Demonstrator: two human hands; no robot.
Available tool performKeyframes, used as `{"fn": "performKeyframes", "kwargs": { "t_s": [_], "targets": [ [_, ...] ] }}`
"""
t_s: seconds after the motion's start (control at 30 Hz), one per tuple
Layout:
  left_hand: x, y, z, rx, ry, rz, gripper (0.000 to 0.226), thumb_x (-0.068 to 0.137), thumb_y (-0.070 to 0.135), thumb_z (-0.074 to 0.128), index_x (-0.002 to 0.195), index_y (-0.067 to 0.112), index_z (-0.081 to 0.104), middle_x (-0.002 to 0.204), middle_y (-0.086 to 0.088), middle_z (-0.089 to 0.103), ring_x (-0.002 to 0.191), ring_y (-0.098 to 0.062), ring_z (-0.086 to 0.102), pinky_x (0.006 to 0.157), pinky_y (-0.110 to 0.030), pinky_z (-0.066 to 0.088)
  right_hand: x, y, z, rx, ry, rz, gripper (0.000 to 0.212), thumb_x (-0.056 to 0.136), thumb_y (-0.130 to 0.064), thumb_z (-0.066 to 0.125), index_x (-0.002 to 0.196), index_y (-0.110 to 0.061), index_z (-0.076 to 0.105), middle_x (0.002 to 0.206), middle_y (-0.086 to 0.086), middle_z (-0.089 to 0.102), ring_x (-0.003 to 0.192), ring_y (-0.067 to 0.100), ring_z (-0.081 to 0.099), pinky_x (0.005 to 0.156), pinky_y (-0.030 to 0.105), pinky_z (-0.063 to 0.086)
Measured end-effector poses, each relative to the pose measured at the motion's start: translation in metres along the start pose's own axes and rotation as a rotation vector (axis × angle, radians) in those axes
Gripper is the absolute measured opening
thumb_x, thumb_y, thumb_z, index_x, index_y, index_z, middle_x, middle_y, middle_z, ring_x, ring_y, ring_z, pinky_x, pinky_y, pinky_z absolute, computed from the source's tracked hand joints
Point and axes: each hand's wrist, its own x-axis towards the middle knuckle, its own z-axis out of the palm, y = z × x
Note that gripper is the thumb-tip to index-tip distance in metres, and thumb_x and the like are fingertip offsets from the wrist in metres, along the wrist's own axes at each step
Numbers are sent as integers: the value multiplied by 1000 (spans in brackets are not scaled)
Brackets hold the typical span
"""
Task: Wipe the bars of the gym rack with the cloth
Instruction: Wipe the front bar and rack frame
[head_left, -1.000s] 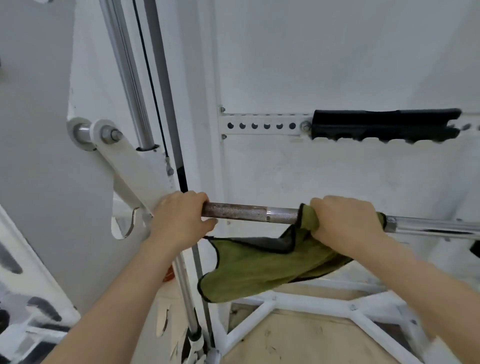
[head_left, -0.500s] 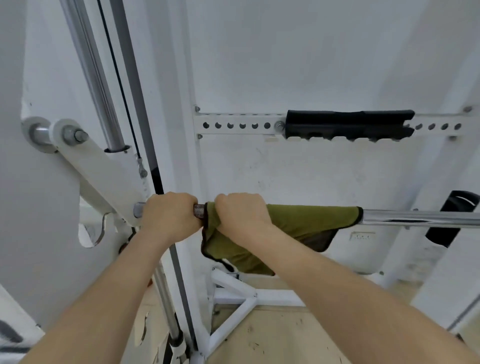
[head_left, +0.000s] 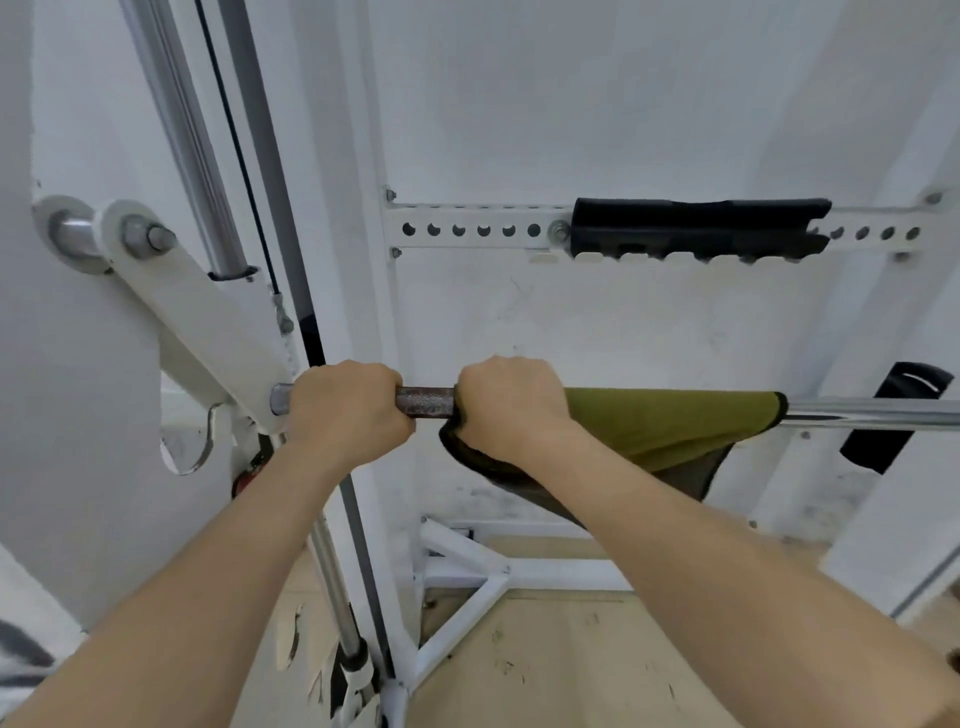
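- The bar (head_left: 423, 402) runs level across the rack: dark, rough and rust-toned between the two hands, bright chrome further right past the cloth.
- The left hand (head_left: 349, 413) is wrapped bare around the bar near its left end, fingers curled over the top.
- The right hand (head_left: 511, 402) clamps the cloth (head_left: 670, 421) around the bar, just beside the left hand (a short stretch of bare metal shows between them).
- The cloth is olive green with a dark edge; it lies draped along the bar to the right of the hand, and its lower part hangs under the wrist.
- Behind, a white perforated rail (head_left: 467, 228) carries a black pad (head_left: 698, 226).
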Motion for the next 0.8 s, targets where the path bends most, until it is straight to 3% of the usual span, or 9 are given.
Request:
{"fn": "performKeyframes", "kwargs": {
  "t_s": [0.07,0.17,0.23,0.33,0.5,0.6,0.7,0.8],
  "targets": [
    [-3,-2,1,-3,7,-5,25,76,39,54,58,22,48,52,5,51,51,-16,51,46,-23,26,-10,18,2,-37,1,4,20,88,-35,51,76,-20,44,69,-2,49,55,18,42,53,27,31],
    [0,1,0,-15,50,-8,24,76,36,54,58,22,49,50,4,51,48,-15,50,46,-22,25,-44,79,-6,-94,-20,157,21,86,-39,47,76,-20,48,71,-4,54,62,20,52,56,29,41],
    [4,5,1,-23,54,15,22,76,33,54,58,21,49,50,4,51,48,-16,51,46,-22,26,-58,97,-10,-92,-25,251,22,85,-41,47,75,-22,50,68,-5,52,61,19,52,52,26,36],
    [3,7,5,-22,40,12,18,74,31,54,61,19,53,53,3,52,51,-20,54,49,-23,29,-31,46,-5,-107,-31,183,10,80,-27,53,73,-20,50,63,-4,42,61,21,48,54,26,31],
    [1,-1,9,7,-3,18,13,75,24,52,63,21,55,55,4,52,49,-16,46,47,-22,26,27,-49,0,-8,-38,3,26,86,-15,51,64,-21,38,65,-4,41,55,15,39,60,30,35],
    [0,-7,7,-39,25,24,21,76,32,53,59,21,47,55,4,51,54,-19,53,49,-25,24,8,-4,1,-42,-26,16,12,87,-24,51,76,-22,45,72,-2,45,65,21,45,62,30,34],
    [-2,-4,8,-74,35,48,23,77,34,55,60,22,44,55,3,50,60,-22,56,55,-28,27,-47,78,4,-159,39,178,20,89,-35,48,78,-20,43,68,-5,48,61,24,45,56,29,38],
    [-4,-2,12,-72,53,16,27,80,36,53,60,21,45,53,4,49,57,-19,54,60,-29,31,-71,105,6,-205,51,299,20,85,-36,54,76,-18,51,62,-4,43,57,25,48,50,28,34]
  ]
}}
